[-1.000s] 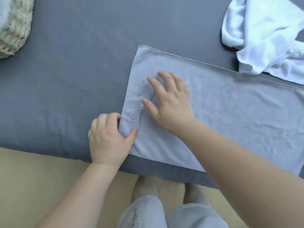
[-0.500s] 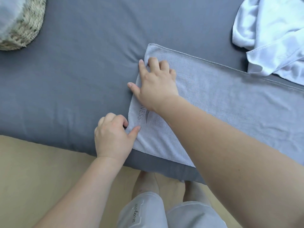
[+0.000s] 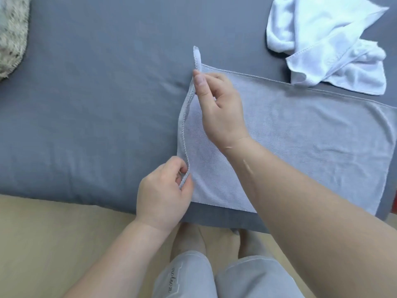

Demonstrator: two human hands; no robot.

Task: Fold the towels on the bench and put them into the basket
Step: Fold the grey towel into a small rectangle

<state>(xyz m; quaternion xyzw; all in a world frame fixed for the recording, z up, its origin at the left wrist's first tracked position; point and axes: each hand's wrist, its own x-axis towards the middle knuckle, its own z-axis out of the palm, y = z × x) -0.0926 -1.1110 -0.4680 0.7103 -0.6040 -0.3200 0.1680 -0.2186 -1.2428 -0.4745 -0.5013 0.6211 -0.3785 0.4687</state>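
Domestic room, not a workshop: soft grey fabric-covered padded worktop (image 3: 86, 104), pale beige smooth floor (image 3: 43, 244), woven straw basket (image 3: 10, 39), crumpled white terry towel (image 3: 333, 39).

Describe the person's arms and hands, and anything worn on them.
The left hand and right hand are both bare, with no gloves, rings or watch. The left forearm and right forearm are uncovered, and no sleeve is in view. A thin line mark runs along the right forearm near the wrist. The right thumbnail looks short and unpainted.
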